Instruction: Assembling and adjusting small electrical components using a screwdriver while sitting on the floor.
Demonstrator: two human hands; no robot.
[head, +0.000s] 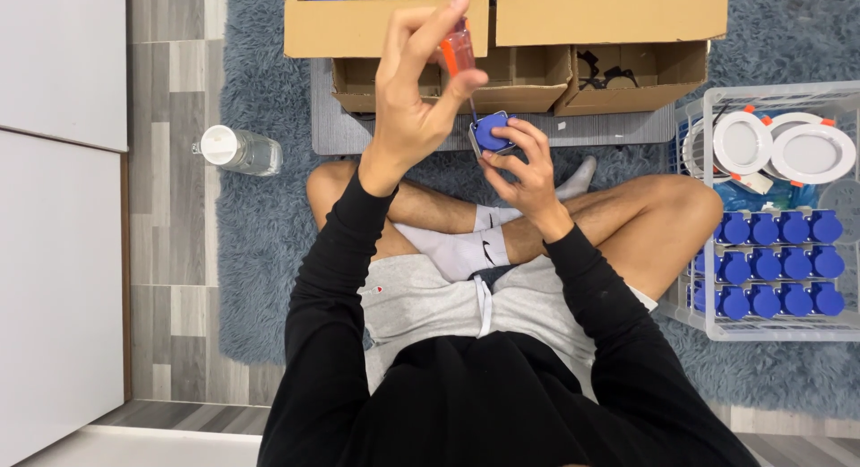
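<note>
My left hand (417,90) is raised in front of me and grips a screwdriver with a clear orange handle (457,51); its shaft points down onto a blue socket part (491,132). My right hand (527,167) holds that blue and grey part from below and the side, above my crossed legs. The screwdriver's tip is hidden where it meets the part.
Open cardboard boxes (385,26) stand ahead on a grey mat, one holding black parts (602,73). A white wire basket (770,252) at right holds several blue sockets and white round lamp fittings (743,142). A plastic bottle (237,150) lies at left on the blue rug.
</note>
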